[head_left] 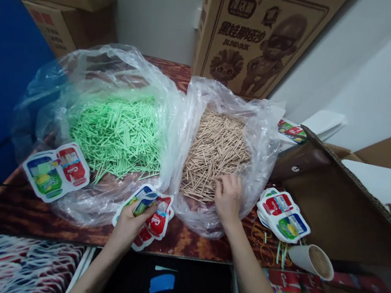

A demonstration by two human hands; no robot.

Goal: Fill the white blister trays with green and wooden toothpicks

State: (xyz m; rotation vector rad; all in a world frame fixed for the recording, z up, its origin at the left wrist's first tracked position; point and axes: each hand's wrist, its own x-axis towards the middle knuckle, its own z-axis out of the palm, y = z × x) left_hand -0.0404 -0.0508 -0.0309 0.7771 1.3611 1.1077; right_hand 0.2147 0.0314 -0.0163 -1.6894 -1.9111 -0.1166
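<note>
My left hand (133,222) grips several die-cut cards (160,218) printed with a red cola can and a green lemon soda can; the top one is bent up under my thumb. Curled together, the fingers of my right hand (228,196) touch the near right edge of a pile of thin brown sticks (213,149). How many sticks they pinch is hidden. That pile lies in an open clear plastic bag (267,132). Left of it, a larger clear bag (120,64) holds thin light green sticks (121,132).
Filled cards (57,171) overlap the left bag's near edge. More cards (283,216) lie stacked right, beside rubber bands (262,242) and a tilted paper cup (312,261). An open carton (335,208) flanks the right side; a tall printed box (260,39) stands behind the wooden table (200,248).
</note>
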